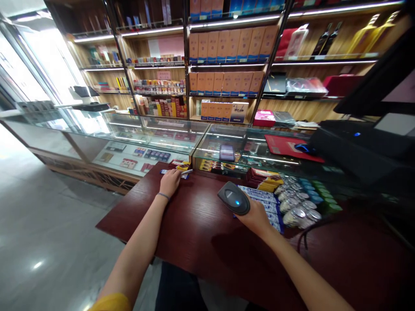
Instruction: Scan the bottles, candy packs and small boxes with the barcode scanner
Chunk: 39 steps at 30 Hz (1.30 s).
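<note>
My right hand (257, 218) is wrapped round a black barcode scanner (231, 196) with a small blue light, held above the dark red table. Behind that hand lies a row of blue-and-white snack packets (274, 209). At the table's far edge, my left hand (170, 182) has its fingers bent down over a blue-and-white packet (185, 176), partly covering it. A slim whitish piece sticks out by the fingertips; its kind cannot be made out. Just beyond lie yellow and dark red packets (182, 165).
Stacked dark red and yellow packets (264, 179), clear jars with silver lids (293, 216) and green-topped containers (326, 196) crowd the table's right. Glass display counters (155, 129) run behind. A black monitor (372, 65) and red mat (285, 147) stand on the right counter.
</note>
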Each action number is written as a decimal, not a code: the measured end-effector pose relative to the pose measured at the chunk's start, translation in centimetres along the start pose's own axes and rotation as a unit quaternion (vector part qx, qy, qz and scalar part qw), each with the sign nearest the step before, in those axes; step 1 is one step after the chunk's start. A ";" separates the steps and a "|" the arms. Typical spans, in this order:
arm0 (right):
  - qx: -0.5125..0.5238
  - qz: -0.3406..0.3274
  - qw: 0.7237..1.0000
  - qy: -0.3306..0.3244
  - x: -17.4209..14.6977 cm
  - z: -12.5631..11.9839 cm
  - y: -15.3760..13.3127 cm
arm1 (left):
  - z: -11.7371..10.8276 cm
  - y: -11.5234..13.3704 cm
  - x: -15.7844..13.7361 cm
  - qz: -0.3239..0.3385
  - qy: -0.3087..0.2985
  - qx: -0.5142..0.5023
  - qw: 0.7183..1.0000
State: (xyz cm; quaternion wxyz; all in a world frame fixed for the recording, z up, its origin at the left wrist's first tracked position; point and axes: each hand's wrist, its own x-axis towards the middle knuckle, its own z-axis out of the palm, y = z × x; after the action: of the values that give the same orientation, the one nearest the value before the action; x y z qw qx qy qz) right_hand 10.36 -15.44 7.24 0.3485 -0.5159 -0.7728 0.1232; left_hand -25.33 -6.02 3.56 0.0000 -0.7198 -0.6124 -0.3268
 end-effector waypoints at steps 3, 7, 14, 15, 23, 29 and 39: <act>0.011 0.014 0.999 0.027 -0.3 -0.4 0.5 | 0.3 2.9 -0.3 -0.049 0.017 -0.210 0.976; 0.026 0.050 0.998 0.034 -0.1 -1.0 0.6 | 1.8 6.5 -0.9 -0.195 -0.090 -0.518 0.828; -0.019 0.075 0.997 -0.023 -0.1 -1.1 0.3 | 2.8 8.5 -1.9 -0.254 -0.172 -0.627 0.716; -0.015 0.071 0.997 -0.028 -0.1 -1.0 0.1 | 2.8 8.6 -1.9 -0.255 -0.175 -0.628 0.714; -0.060 0.078 0.992 -0.077 -0.1 -1.2 -0.7 | 2.7 8.8 -1.8 -0.260 -0.177 -0.607 0.730; -0.032 0.096 0.994 -0.038 0.6 -3.0 -0.5 | 2.9 8.4 -1.4 -0.244 -0.172 -0.609 0.735; 0.034 0.108 0.988 0.106 0.8 -10.8 3.4 | 4.3 15.2 1.0 0.082 -0.184 -0.347 0.916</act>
State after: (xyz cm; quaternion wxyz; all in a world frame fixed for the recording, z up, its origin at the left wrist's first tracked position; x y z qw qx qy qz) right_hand 19.74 -15.07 13.56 0.4300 -0.5945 -0.6667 0.1309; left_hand -9.86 -7.25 6.70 -0.3358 -0.7693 -0.3887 -0.3800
